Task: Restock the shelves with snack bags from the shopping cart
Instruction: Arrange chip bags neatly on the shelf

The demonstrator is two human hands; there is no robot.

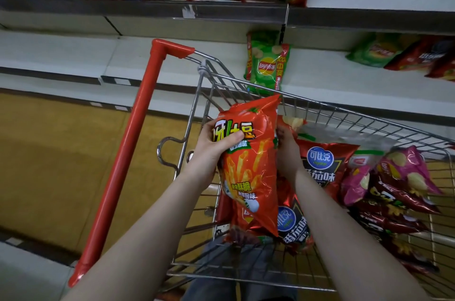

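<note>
Both hands are up on an orange-red fries bag (256,177), held just above the wire cart (344,113). It reads 香浓酥脆 low down (the thumb covers part of the big yellow letters). Left hand (216,145) grips its left edge, thumb across the front. Right hand (286,153) is at the right edge, fingers tucked behind, so I can't tell the grip. A Copico bag (322,165) marked 番茄味 lies in the cart. A green Lay's bag (267,66) stands on the shelf (172,59) past the rim, with white board showing to its left.

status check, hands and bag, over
Left hand and right hand grip the red fries bag over the cart. Not shelved yet. Path to shelf looks open.
</note>
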